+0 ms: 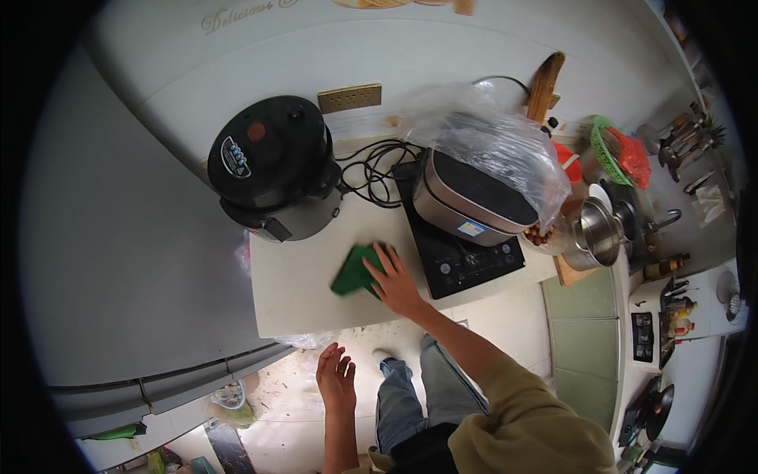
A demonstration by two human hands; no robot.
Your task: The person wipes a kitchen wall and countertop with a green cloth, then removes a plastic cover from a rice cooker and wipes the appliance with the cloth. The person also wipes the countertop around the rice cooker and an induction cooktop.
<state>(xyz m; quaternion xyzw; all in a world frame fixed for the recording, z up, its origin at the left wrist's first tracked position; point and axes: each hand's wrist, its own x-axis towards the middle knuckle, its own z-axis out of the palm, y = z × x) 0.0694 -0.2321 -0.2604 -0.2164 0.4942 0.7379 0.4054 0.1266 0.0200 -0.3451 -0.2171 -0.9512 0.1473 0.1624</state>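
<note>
A green cloth (353, 271) lies on the pale countertop (296, 308), pressed flat under my right hand (395, 286), whose fingers are spread over its right part. My left hand (337, 376) hangs in the air off the counter's front edge, fingers apart and slightly curled, holding nothing. Behind the cloth, to the left, stands a black round electric cooker (278, 166). To the right of the cloth is a black induction cooktop (438, 266), with a bronze-coloured boxy appliance (474, 201) on it, partly covered by a clear plastic bag (497, 148).
Looped black cable (376, 178) lies between the two appliances. Farther right are a steel pot (592, 237), a cutting board (571, 272), a green plastic basket (605, 151) and a sink tap (666, 219). A large grey refrigerator (142, 237) borders the counter on the left.
</note>
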